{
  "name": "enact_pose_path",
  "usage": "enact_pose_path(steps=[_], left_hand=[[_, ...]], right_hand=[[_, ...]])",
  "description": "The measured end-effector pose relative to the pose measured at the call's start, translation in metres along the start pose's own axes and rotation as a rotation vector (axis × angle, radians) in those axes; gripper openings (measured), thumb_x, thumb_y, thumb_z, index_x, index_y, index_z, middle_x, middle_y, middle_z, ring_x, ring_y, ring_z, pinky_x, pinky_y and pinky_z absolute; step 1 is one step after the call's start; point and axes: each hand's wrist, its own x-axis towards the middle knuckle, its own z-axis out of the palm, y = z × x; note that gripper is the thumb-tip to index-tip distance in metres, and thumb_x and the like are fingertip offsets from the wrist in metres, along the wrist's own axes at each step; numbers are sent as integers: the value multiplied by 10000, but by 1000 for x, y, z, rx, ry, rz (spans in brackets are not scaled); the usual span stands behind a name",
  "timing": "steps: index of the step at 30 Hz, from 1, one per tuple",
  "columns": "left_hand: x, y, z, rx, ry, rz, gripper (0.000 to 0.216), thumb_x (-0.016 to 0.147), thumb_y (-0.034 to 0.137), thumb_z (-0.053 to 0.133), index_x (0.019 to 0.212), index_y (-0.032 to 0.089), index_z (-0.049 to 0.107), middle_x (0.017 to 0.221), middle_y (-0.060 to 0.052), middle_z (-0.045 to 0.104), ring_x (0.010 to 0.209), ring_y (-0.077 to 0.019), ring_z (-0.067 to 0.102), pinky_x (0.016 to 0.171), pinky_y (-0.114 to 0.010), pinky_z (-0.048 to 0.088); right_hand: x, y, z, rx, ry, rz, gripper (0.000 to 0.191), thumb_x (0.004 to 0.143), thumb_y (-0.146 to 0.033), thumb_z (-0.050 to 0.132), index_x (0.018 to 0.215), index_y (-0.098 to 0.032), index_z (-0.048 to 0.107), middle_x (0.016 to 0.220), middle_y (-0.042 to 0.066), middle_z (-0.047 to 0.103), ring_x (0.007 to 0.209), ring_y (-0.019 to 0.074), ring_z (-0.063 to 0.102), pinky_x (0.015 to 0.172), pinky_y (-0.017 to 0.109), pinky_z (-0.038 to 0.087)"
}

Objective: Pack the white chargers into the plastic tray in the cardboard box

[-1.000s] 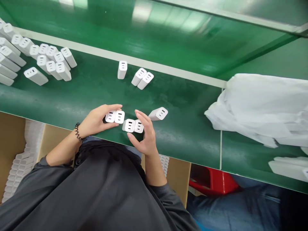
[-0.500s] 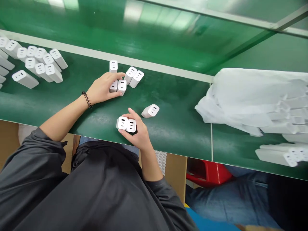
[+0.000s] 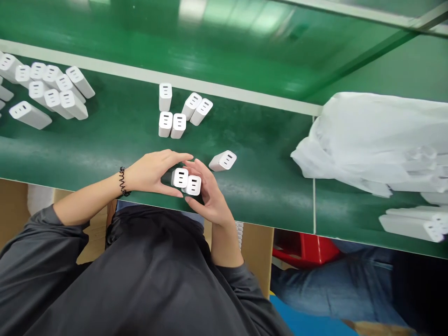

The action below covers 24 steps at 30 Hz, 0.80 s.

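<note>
Two white charger blocks point(image 3: 181, 178) stand side by side near the table's front edge, their slotted port ends facing up. My left hand point(image 3: 157, 172) curves around their left side, thumb and fingers spread apart. On the other side my right hand point(image 3: 210, 193) is loosely cupped, its thumb in front, away from the blocks, and its fingers partly hidden behind them. Whether the right fingers touch the blocks I cannot tell. Another charger point(image 3: 223, 160) leans to the right of my right hand. Farther back stands a loose group of several more chargers point(image 3: 178, 126).
Many white chargers point(image 3: 52, 100) stand in a cluster at the left. White plastic sheeting point(image 3: 367, 140) covers items at the right, with more white blocks point(image 3: 406, 224) in front. A pale ledge point(image 3: 245, 97) runs along the green table's back. A red stool point(image 3: 315, 249) is below.
My left hand has left the back group of chargers and come forward to the front pair. My right hand's grip on that pair has loosened, its thumb moving away.
</note>
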Motion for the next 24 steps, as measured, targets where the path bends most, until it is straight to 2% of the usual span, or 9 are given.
enact_pose_path(steps=[4, 11, 18, 24], left_hand=[[0, -4, 7, 49, -51, -4, 696, 877, 547, 691, 1408, 169, 448, 1040, -77, 708, 833, -198, 648, 739, -300, 473], [-1, -5, 7, 114, 154, 140, 512, 982, 452, 574, 1397, 169, 476, 1146, -106, 689, 1037, -203, 656, 873, -308, 514], [0, -3, 6, 75, 171, 133, 505, 976, 382, 593, 1424, 180, 474, 1138, -101, 680, 1042, -179, 657, 900, -282, 553], [-2, -4, 4, 50, 109, 100, 549, 967, 389, 605, 1457, 200, 442, 1180, -97, 677, 1074, -185, 657, 902, -279, 553]], right_hand=[[-2, 3, 4, -51, 113, 26, 716, 916, -272, 647, 1541, -345, 306, 1410, 85, 566, 1284, 273, 583, 1082, 522, 523], [3, 6, 12, -272, 270, -199, 782, 877, -141, 622, 1554, -345, 288, 1353, 70, 630, 1250, 288, 618, 1046, 542, 545], [2, 5, 15, -410, 266, -206, 832, 890, -160, 575, 1581, -357, 156, 1369, 85, 619, 1229, 303, 632, 1044, 613, 532], [2, 5, 14, -390, 265, -198, 826, 885, -180, 586, 1580, -354, 176, 1373, 85, 615, 1207, 303, 644, 966, 549, 589]])
